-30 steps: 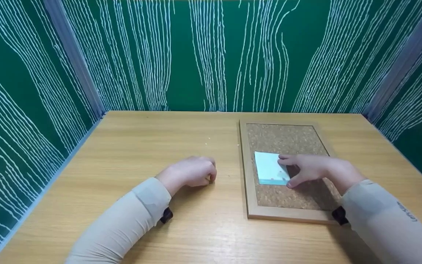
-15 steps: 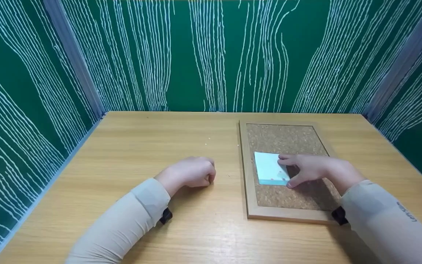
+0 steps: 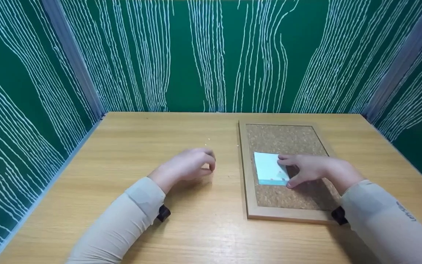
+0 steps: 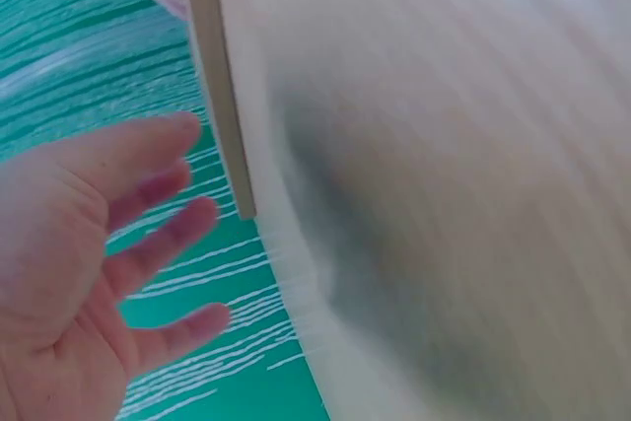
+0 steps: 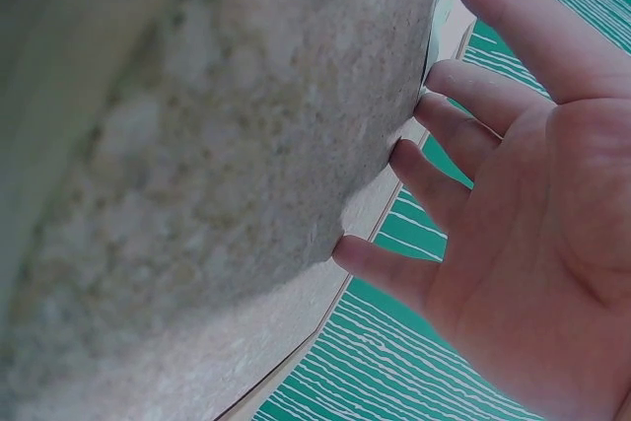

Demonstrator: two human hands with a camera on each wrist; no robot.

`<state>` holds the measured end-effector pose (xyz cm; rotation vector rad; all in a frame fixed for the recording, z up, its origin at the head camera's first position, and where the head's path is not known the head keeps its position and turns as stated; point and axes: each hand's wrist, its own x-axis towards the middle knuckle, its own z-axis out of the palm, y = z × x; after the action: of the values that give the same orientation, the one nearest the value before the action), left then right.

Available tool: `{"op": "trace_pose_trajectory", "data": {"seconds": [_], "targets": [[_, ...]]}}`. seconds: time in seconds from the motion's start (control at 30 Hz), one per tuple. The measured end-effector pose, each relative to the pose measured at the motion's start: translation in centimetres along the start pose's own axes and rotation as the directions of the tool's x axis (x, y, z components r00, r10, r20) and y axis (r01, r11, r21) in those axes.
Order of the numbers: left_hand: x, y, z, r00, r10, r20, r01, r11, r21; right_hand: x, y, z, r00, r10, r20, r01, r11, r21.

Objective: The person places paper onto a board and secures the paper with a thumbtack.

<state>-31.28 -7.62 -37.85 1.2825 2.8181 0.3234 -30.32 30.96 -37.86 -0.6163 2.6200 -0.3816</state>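
On the cork board (image 3: pixel 288 139), right hand (image 3: pixel 311 169) is pressing a pale blue note (image 3: pixel 267 169) with straight fingers; left hand (image 3: pixel 189 165) is hovering above the table (image 3: pixel 141 146), fingers loose, holding nothing.

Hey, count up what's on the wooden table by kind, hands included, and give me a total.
Cork boards: 1, framed cork board
Paper cards: 1, light blue card lying on the cork
Hands: 2, left hand beside the board, right hand on the card
Total: 4

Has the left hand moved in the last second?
Yes. The left hand has lifted and shifted slightly away from the person, farther up the table, its fingers now opening; the cork board has not moved.
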Motion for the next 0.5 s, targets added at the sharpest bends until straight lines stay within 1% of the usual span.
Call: {"op": "trace_pose_trajectory", "data": {"seconds": [0.1,0.17,0.2,0.23,0.3,0.4,0.5], "targets": [[0.0,-0.3,-0.5,0.994,0.040,-0.100,-0.043,0.999,-0.030,0.0,0.0,0.0,1.000,0.011,0.000,-0.011,1.000,-0.002],[0.0,-0.3,-0.8,0.982,0.072,-0.175,-0.081,0.996,-0.047,0.0,-0.1,0.0,1.000,0.017,-0.001,-0.017,1.000,-0.003],[0.0,-0.4,-0.9,0.972,0.093,-0.214,-0.105,0.993,-0.044,0.0,0.0,0.0,1.000,0.021,-0.001,-0.021,1.000,-0.003],[0.0,-0.4,-1.0,0.960,0.115,-0.253,-0.129,0.991,-0.039,0.0,0.0,0.0,1.000,0.022,-0.001,-0.023,1.000,-0.003],[0.0,-0.4,-1.3,0.931,0.156,-0.329,-0.173,0.985,-0.023,-0.1,-0.1,0.0,1.000,0.021,-0.002,-0.021,1.000,-0.003],[0.0,-0.4,-1.6,0.883,0.203,-0.424,-0.229,0.973,-0.010,-0.1,0.0,0.0,1.000,-0.009,0.002,0.009,1.000,0.004],[0.0,-0.3,-1.9,0.832,0.230,-0.505,-0.282,0.959,-0.026,-0.2,0.0,0.0,0.999,-0.042,0.003,0.042,0.999,0.010]]}}
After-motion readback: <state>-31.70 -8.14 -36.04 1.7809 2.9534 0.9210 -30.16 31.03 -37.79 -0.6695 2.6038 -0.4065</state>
